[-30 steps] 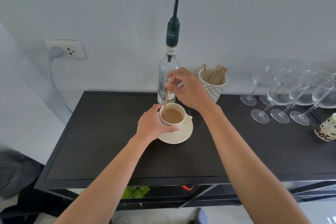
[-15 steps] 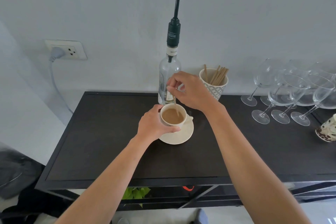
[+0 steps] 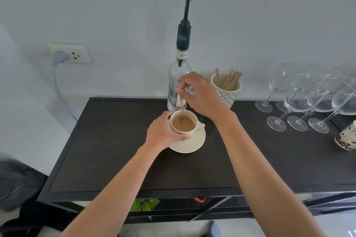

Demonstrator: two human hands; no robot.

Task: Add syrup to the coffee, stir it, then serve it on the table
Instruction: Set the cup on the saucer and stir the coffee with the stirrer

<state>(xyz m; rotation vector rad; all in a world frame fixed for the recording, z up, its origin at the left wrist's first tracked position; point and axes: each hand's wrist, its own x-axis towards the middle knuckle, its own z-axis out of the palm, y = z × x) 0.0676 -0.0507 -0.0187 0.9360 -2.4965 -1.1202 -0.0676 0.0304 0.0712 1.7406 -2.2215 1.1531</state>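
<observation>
Coffee cup [image 3: 184,124] sits on its saucer [image 3: 190,143] at frame centre on the counter [image 3: 115,150]. Left hand [image 3: 163,133] wraps the cup; right hand [image 3: 200,96], directly above, pinches the near-upright stirrer [image 3: 181,105] dipping into the coffee.

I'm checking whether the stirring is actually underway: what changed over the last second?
The right hand carried the stir stick around inside the cup: it stood at the cup's left rim, swung to the right side, and now dips near the middle. No new grip, nothing let go. The left hand stayed wrapped around the cup on its saucer; the syrup bottle and wine glasses kept their places.
</observation>
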